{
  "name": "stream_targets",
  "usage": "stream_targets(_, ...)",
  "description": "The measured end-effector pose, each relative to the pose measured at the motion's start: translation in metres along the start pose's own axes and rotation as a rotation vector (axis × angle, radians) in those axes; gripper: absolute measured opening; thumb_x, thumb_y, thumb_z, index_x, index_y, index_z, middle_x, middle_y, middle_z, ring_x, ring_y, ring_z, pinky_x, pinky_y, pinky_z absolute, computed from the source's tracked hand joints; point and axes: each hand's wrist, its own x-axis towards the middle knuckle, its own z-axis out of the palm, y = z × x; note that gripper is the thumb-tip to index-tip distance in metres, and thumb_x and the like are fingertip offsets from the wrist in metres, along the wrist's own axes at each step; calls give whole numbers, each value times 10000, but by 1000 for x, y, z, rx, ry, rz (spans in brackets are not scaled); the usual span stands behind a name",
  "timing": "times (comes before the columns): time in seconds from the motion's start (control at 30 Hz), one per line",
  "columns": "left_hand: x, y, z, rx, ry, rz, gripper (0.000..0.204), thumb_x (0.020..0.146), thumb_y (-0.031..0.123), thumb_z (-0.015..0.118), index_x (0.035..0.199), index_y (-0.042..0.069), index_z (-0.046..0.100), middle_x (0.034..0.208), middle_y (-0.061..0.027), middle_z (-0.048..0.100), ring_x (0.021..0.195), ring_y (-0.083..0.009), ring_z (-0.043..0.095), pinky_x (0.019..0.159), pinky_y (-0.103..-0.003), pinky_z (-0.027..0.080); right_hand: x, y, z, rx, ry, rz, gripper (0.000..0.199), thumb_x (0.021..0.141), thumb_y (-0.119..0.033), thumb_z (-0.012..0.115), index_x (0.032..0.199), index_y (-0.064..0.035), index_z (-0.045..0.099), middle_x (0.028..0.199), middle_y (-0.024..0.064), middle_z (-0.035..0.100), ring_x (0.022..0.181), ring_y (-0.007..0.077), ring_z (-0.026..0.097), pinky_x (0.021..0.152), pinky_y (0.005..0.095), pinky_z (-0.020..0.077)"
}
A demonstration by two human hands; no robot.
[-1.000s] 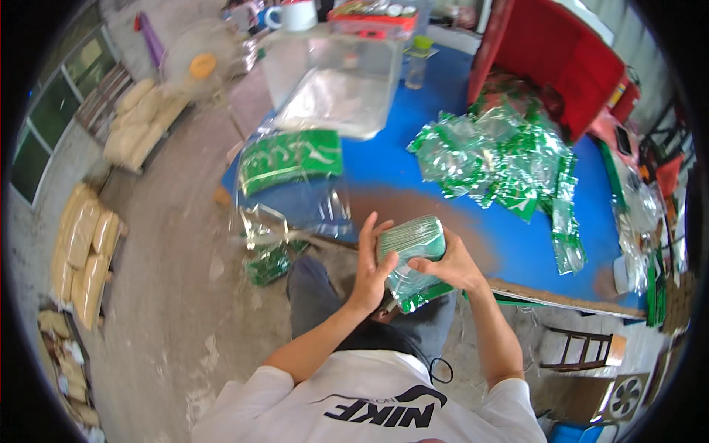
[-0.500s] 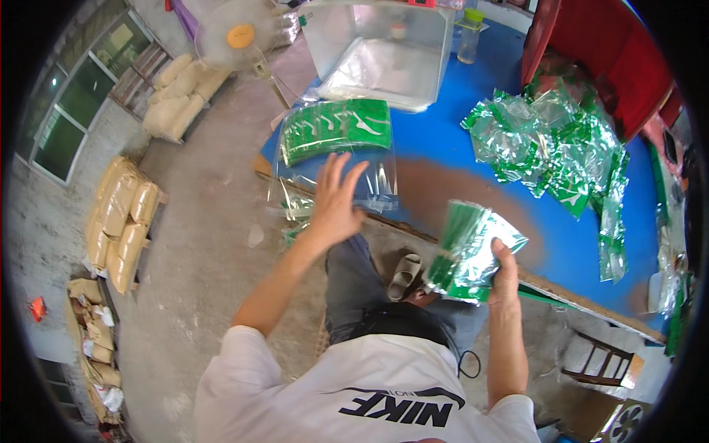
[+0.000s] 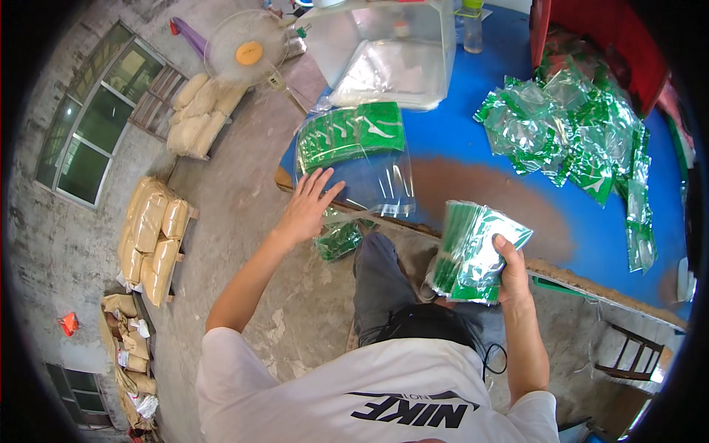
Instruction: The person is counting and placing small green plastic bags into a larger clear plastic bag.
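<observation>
At the table's left front corner lies a large clear plastic bag [image 3: 377,177] with a row of green packets [image 3: 353,133] inside its far part. My left hand [image 3: 305,207] is spread over the near left edge of that bag, fingers stretched out, and holds nothing. A thick stack of green and clear plastic packets [image 3: 476,251] is in my right hand [image 3: 512,269], thumb on top, in front of the table edge. Fingers under the stack are hidden.
On the blue table [image 3: 436,136] stands a translucent bin [image 3: 421,63], with a bottle [image 3: 473,33] beside it. Loose green-and-clear packets [image 3: 565,125] heap at the right by a red container [image 3: 624,44]. A fan [image 3: 249,53] and stacked sacks [image 3: 151,229] are on the left.
My left hand has moved left and down to the bag's near left edge. The view has shifted slightly; my right hand keeps its hold on the stack.
</observation>
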Motion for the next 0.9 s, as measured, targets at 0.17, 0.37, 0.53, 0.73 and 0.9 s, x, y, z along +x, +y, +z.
stream_targets(0.17,-6,-25,31,-102,141,-83,676,784,-75,572,1434,87,482,1245,-145,537,1119,-346,546,960,-496,437,0,2,-6,14,3,-19,737,811,-377,774,1364,2,468,1178,134,625,1069,221,639,892,375,554)
stream_targets(0.37,20,3,0,54,415,-56,525,812,-9,636,1325,99,599,1090,-125,571,989,-299,586,850,-416,489,0,-1,2,49,21,-69,691,827,-360,765,1347,3,490,1163,119,638,1044,215,646,896,366,547)
stream_targets(0.53,62,28,24,-119,462,127,275,849,83,712,1124,92,708,848,-64,549,782,-238,622,653,-371,517,12,-4,21,43,57,-125,590,873,-295,741,1327,-1,505,1135,94,646,1016,192,652,876,356,551)
stream_targets(0.73,91,113,17,-475,510,50,155,890,104,703,1026,37,732,792,-117,565,672,-302,605,593,-411,506,23,-24,35,-205,68,-392,545,866,-259,758,1305,-9,553,1135,86,659,993,183,652,859,351,545)
stream_targets(0.9,103,129,2,-988,522,-186,136,901,70,705,1004,0,757,735,-124,619,605,-204,589,548,-334,442,48,-15,55,-323,-48,-83,433,824,-225,778,1166,9,651,1053,96,703,948,157,658,835,326,543)
